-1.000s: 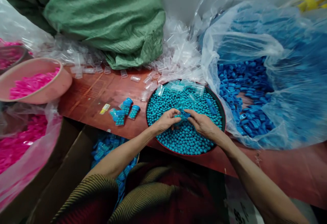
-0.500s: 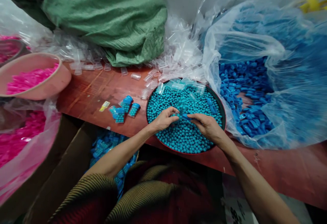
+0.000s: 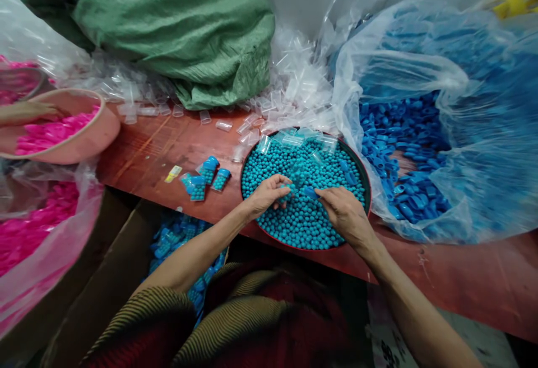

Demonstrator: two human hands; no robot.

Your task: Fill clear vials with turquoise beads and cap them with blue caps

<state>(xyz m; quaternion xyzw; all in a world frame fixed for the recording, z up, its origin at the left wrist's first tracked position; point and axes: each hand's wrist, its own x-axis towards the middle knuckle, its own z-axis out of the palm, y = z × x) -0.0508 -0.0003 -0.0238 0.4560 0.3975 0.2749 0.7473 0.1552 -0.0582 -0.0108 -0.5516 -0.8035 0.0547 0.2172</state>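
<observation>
Over a round tray (image 3: 369,200) of turquoise beads (image 3: 311,225), both my hands face each other. My left hand (image 3: 269,195) is closed on a small clear plastic container (image 3: 289,190), mostly hidden by the fingers and hard to tell from the beads behind. Between thumb and fingertips, my right hand (image 3: 344,210) pinches a blue cap (image 3: 310,192), a short gap from the container. More clear containers (image 3: 291,141) lie on the beads at the tray's far edge. Left of the tray, several bead-filled containers with blue caps (image 3: 221,179) rest on the table.
An open bag of blue caps (image 3: 407,205) stands on the right. Clear containers (image 3: 290,88) are heaped behind, beside a green sack (image 3: 180,32). At left, another person's hand (image 3: 37,111) reaches into a pink basin (image 3: 107,127). A box (image 3: 113,245) stands below the table's edge.
My right hand has moved slightly right with the blue cap, widening the gap to my left hand. Another person's hand has appeared in the pink basin at left.
</observation>
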